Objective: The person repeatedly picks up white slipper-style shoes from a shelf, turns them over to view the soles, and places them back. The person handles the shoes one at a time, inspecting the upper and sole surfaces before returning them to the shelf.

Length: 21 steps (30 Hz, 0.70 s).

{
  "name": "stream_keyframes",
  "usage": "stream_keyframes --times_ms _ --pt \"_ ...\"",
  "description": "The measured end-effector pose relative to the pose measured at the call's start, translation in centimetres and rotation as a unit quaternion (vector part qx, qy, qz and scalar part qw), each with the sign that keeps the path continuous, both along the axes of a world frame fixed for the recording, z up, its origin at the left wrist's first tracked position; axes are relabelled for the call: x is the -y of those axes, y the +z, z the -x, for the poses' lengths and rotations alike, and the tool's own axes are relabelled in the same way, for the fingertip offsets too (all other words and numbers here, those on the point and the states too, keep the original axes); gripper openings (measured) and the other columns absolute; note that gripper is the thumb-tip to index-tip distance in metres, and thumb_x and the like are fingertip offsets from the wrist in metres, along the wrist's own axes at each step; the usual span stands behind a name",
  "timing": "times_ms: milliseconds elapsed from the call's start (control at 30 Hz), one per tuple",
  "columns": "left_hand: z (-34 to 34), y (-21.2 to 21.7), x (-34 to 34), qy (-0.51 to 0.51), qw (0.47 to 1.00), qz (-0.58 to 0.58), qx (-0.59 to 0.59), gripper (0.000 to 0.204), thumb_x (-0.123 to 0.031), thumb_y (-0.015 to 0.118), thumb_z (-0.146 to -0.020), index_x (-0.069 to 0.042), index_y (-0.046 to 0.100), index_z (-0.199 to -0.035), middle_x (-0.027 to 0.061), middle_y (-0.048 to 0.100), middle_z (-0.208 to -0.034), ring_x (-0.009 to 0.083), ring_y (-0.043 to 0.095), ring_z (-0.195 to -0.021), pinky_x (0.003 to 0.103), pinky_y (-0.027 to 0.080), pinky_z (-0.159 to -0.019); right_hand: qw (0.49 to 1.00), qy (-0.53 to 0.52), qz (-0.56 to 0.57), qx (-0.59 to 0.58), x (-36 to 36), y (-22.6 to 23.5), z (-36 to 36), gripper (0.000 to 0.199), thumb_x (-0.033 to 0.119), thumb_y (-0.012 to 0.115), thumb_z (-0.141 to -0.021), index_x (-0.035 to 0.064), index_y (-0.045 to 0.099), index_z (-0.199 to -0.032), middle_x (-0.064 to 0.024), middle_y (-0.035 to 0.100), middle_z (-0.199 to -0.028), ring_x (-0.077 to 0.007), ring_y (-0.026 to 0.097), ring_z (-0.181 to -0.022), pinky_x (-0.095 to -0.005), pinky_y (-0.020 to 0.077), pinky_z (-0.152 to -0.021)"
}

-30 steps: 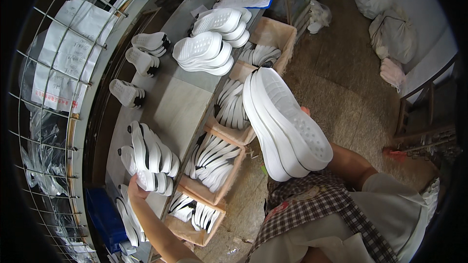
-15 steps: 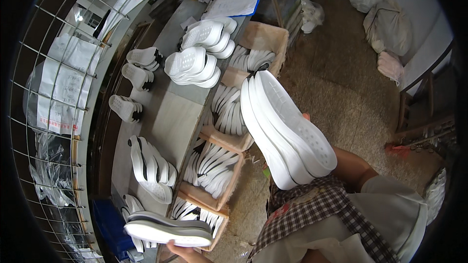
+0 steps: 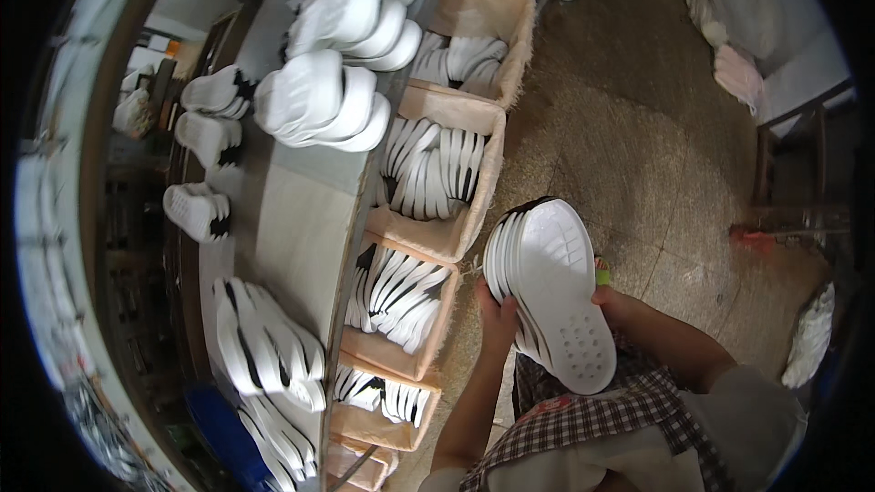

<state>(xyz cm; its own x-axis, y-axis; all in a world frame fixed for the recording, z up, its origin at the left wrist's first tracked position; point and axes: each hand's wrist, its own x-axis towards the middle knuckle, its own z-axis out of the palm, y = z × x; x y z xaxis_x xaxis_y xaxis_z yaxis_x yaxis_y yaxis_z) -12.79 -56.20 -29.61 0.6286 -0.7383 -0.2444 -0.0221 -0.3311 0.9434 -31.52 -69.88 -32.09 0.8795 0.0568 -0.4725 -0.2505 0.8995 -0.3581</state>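
Note:
A stack of several white shoe soles [image 3: 558,275] with some dark edging is gripped between my two hands in front of my checked apron. The top sole shows its hollow inner face with small round dimples near the heel. My left hand [image 3: 498,312] is closed round the left edge of the stack. On the other edge my right hand [image 3: 614,303] grips with the thumb over the rim, its remaining fingers hidden underneath.
A long workbench [image 3: 305,219] at the left carries several groups of white soles [image 3: 314,96]. Beside it stand cloth-lined bins [image 3: 474,228] holding more soles. Pale bags [image 3: 729,9] lie at the far right, near a dark wooden frame [image 3: 793,159].
My left hand has left the soles at the bench's near end and come over to the stack. The stack is now lower, more upright and held with both hands. The view has shifted.

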Motion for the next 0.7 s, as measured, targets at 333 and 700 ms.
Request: stream_keyframes --times_ms 333,700 --pt "-20.2 -13.6 4.2 0.018 0.995 -0.077 0.059 0.059 -0.017 0.059 -0.089 0.001 0.030 -0.137 0.0180 0.045 -0.131 0.0268 0.047 -0.117 0.038 0.037 -0.099 0.825 0.018 0.542 -0.159 2.7 -7.2 -18.6 0.073 -0.001 0.045 -0.084 0.0039 0.008 -0.147 -0.0306 0.037 -0.134 -0.0344 0.058 -0.103 -0.0408 0.0481 -0.089" --pt "-38.8 -35.0 13.5 -0.157 0.810 -0.401 0.399 0.086 -0.051 0.069 -0.075 0.003 0.038 -0.133 0.0255 0.044 -0.133 0.0386 0.044 -0.122 0.046 0.036 -0.101 0.756 0.384 0.498 -0.179 6.2 -31.8 -44.4 0.060 0.034 0.055 -0.088 0.0070 0.037 -0.139 -0.0170 0.059 -0.118 -0.0334 0.058 -0.104 -0.0424 0.0482 -0.083"
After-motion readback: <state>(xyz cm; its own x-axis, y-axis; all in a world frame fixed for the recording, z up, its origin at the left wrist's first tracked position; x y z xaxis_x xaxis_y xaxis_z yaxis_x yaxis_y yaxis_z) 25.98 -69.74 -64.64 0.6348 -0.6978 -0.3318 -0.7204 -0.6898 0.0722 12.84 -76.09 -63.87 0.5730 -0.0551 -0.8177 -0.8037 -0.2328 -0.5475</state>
